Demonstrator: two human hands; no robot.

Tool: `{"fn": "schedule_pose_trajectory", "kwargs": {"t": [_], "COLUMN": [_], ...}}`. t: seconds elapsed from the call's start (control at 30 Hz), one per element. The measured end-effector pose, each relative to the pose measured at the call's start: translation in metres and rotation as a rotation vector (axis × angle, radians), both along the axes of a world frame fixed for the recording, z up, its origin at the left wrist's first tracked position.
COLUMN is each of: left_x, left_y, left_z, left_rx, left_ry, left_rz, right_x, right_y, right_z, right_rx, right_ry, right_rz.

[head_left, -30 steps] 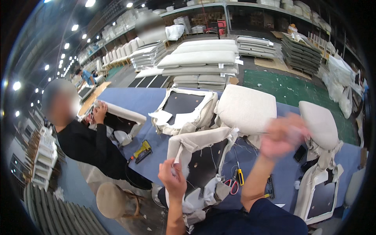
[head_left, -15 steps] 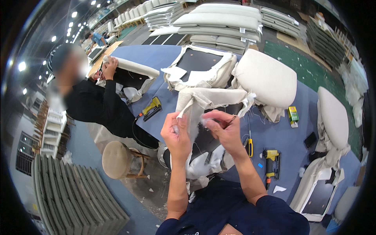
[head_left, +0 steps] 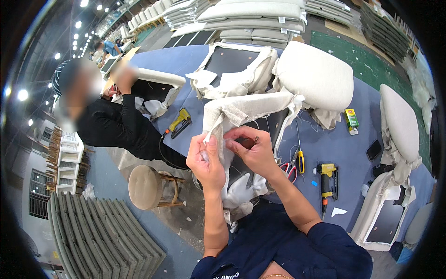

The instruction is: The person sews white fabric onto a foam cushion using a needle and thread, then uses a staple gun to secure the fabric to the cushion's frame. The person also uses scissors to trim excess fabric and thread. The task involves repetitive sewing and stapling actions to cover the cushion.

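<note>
Now the left hand [head_left: 206, 160] curls closed on white fluff [head_left: 204, 156] while the right hand [head_left: 253, 149] has fingertips nearly meeting, their hold unclear, both over the left side of the seat [head_left: 255, 106], apparently padding it, which calls for a steady pinch, a stapler [head_left: 328, 180] lying right of the seat and a cushion [head_left: 316, 74] beyond it.

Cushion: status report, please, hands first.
Left hand holding cushion cover at its edge. Right hand close beside, grip unclear. Black board exposed. Scissors and screwdriver to the right.
</note>
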State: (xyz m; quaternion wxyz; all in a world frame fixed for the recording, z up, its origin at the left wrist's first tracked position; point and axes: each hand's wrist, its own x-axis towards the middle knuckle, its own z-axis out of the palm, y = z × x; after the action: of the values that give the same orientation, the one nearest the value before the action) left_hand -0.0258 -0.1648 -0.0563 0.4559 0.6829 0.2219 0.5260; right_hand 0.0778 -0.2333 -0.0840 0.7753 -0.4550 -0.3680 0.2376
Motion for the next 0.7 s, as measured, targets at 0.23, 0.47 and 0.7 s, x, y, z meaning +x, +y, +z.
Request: {"fn": "schedule_pose_trajectory", "kwargs": {"t": [0.23,0.47,0.7], "left_x": [-0.002,-0.008,-0.005], "left_y": [-0.002,0.003,0.006], "left_z": [-0.007,-0.005,-0.01], "left_rx": [0.096,0.09,0.089], "left_ry": [0.033,0.062,0.028], "left_rz": [0.076,0.116,0.088], "right_x": [0.002,0.039,0.031], "right_y": [-0.012,-0.085,-0.167], "right_z": [0.004,-0.151,-0.322], "right_rx": [-0.191,-0.414,-0.731], "right_ry": [-0.229,-0.171,-0.847], "right_rz": [-0.158,-0.415,-0.64]}}
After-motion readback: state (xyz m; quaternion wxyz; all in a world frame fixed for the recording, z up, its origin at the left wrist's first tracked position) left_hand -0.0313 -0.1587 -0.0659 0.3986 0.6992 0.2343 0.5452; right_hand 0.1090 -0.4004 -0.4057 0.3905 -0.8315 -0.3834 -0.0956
